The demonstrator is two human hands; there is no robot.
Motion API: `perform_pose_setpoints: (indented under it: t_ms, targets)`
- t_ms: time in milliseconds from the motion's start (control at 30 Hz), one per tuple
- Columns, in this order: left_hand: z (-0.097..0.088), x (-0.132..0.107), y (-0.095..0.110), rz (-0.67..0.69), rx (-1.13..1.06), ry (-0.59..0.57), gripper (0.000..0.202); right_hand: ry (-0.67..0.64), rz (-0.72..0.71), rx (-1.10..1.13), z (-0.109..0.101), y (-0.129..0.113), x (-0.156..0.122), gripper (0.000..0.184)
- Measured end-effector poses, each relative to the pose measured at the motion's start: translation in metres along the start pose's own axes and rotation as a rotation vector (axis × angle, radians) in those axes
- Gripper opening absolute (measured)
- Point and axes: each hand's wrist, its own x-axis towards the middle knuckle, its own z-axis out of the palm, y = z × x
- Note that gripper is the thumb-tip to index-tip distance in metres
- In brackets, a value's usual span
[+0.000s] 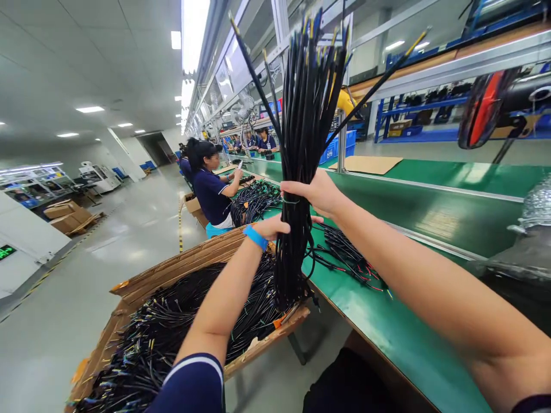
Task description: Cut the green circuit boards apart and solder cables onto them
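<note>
Currently the left hand (269, 228), with a blue wristband (256, 237) at its wrist, and the right hand (312, 192) are both clamped around a thick bundle of black cables (303, 126), the right just above the left. The grip is shut and holds the bundle nearly upright. Above the grip, the cable ends fan out, many tipped in yellow or blue; below it, the bundle hangs to just over the corner of a cardboard carton (181, 261).

A thin green tie (290, 201) circles the bundle beside the right hand, so this lot looks gathered and fastened at that spot, though I cannot tell whether any other tie sits lower down. Plenty looks unbundled: below and left of the grip, the carton holds a large heap of black cables (185, 321), and to the right of the grip, a smaller tangle of cables with red wires (346, 257) lies on the green worktop (400, 321). Well ahead of the grip, a seated co-worker (210, 192) in a navy polo shirt sits beside another heap of black cables (253, 202).
</note>
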Motion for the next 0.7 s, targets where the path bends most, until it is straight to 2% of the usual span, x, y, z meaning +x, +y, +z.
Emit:
perform_pose_setpoints:
  t_ms: [67, 133, 200, 267, 300, 367, 433, 533, 600, 700]
  targets:
    - [0.009, -0.009, -0.03, -0.081, -0.106, -0.225, 0.036, -0.039, 0.064, -0.088, -0.011, 0.0, 0.0, 0.035]
    - [0.015, -0.011, -0.047, -0.115, -0.215, -0.305, 0.033, -0.049, 0.078, -0.248, -0.027, -0.001, -0.001, 0.037]
    - [0.017, -0.008, -0.052, -0.113, -0.282, -0.291, 0.033, 0.084, -0.015, -0.475, -0.043, -0.003, -0.006, 0.04]
    - [0.017, -0.004, -0.053, -0.126, -0.303, -0.276, 0.037, 0.228, -0.198, -0.674, -0.051, -0.003, -0.017, 0.036]
    - [0.018, -0.002, -0.053, -0.141, -0.3, -0.267, 0.037, 0.223, -0.286, -0.743, -0.05, 0.0, -0.025, 0.031]
    - [0.019, 0.001, -0.055, -0.176, -0.276, -0.224, 0.031, 0.111, -0.403, -0.836, -0.042, 0.009, -0.04, 0.023]
    - [0.023, 0.003, -0.059, -0.19, -0.229, -0.155, 0.027, 0.067, -0.415, -0.884, -0.029, 0.021, -0.052, 0.025]
    - [0.03, 0.004, -0.063, -0.156, -0.18, -0.094, 0.029, 0.172, -0.355, -0.816, -0.02, 0.033, -0.06, 0.019]
    - [0.034, 0.003, -0.061, -0.155, -0.155, -0.122, 0.027, 0.193, -0.323, -0.723, -0.026, 0.033, -0.057, 0.009]
    - [0.037, 0.001, -0.053, -0.159, -0.097, -0.202, 0.019, 0.076, -0.285, -0.747, -0.042, 0.019, -0.048, 0.009]
